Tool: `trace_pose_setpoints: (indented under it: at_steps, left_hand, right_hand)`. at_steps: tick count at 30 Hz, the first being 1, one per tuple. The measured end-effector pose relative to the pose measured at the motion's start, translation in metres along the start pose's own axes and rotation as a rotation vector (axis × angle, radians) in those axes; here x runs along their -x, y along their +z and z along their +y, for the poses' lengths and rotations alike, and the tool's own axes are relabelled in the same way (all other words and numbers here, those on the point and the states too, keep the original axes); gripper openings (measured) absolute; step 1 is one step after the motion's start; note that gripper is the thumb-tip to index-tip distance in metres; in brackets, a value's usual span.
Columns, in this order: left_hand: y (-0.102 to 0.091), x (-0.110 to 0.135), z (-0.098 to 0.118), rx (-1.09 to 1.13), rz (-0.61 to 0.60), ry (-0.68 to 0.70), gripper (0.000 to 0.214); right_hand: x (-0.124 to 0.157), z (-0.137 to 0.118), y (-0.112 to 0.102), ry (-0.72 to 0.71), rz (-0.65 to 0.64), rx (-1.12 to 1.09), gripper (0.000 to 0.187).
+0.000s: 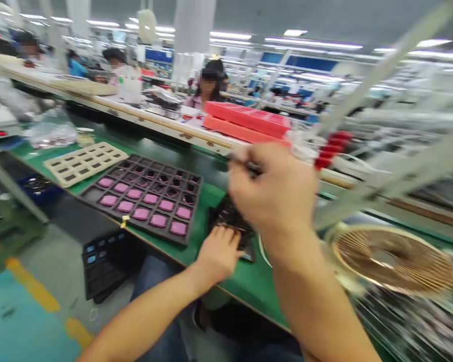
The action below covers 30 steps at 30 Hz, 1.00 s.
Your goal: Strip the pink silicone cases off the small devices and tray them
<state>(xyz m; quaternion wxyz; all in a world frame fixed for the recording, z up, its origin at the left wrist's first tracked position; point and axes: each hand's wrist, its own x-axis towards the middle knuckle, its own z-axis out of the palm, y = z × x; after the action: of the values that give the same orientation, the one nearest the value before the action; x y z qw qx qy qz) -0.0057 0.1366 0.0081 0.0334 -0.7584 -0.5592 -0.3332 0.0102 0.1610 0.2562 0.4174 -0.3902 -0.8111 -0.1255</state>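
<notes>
**Left hand** point(219, 254): low centre, I've got the fingers point(226, 236) curled down onto a dark holder point(230, 218); can't tell if they're gripping it.
**Right hand** point(274, 188): up just above that holder, fingers pinched closed on a slim dark tool point(246, 166), a bit blurred.
**Bench, left of the hands:** black tray with pink pads point(147, 198) on the green mat point(215, 198), cream tray point(83, 163) just beyond it.
**Upper centre:** stacked red trays point(247, 120).
**Lower right:** blurred round fan point(394, 261).
</notes>
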Motion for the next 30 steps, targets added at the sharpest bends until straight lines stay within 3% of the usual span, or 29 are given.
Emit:
trace_pose_setpoints:
  at_steps: [1, 3, 6, 8, 10, 12, 14, 17, 19, 22, 25, 30]
  left_hand:
    - [0.001, 0.000, 0.001, 0.040, 0.010, -0.005, 0.053]
    - [0.000, 0.004, 0.003, 0.104, 0.027, -0.016, 0.052]
    - [-0.013, 0.031, 0.009, 0.138, 0.040, -0.033, 0.042]
    - [-0.031, 0.059, 0.011, 0.154, 0.051, -0.026, 0.038]
    - [-0.054, 0.082, 0.008, 0.201, 0.088, -0.015, 0.037]
    - [-0.079, 0.087, -0.006, 0.185, 0.121, -0.059, 0.034]
    - [-0.101, 0.072, -0.031, 0.056, 0.105, -0.172, 0.033]
    - [-0.119, 0.020, -0.079, -0.095, 0.027, -0.319, 0.032]
    - [-0.117, -0.019, -0.105, -0.164, -0.075, -0.400, 0.028]
    - [-0.099, -0.065, -0.122, -0.258, -0.233, -0.525, 0.028]
    - [-0.080, -0.095, -0.123, -0.301, -0.386, -0.612, 0.039]
    - [-0.075, -0.119, -0.139, -0.220, -0.517, -0.652, 0.035]
  right_hand:
    - [-0.007, 0.027, -0.022, 0.039, 0.152, 0.067, 0.033]
    - [-0.025, 0.078, -0.048, 0.146, 0.267, 0.176, 0.048]
    - [-0.048, 0.131, -0.049, 0.194, 0.109, 0.082, 0.062]
    - [-0.046, 0.140, -0.039, 0.083, 0.058, -0.115, 0.059]
    - [-0.026, 0.131, -0.031, -0.019, 0.161, -0.257, 0.047]
    - [0.011, 0.116, -0.028, -0.044, 0.321, -0.285, 0.032]
    - [0.051, 0.107, -0.024, -0.066, 0.392, -0.294, 0.023]
    - [0.096, 0.104, -0.012, -0.080, 0.347, -0.319, 0.020]
    - [0.110, 0.108, -0.008, -0.063, 0.298, -0.311, 0.023]
    - [0.122, 0.117, -0.018, -0.007, 0.239, -0.297, 0.028]
    - [0.151, 0.131, -0.038, 0.259, 0.242, -0.439, 0.021]
    - [0.231, 0.156, -0.052, 0.828, 0.072, -1.105, 0.025]
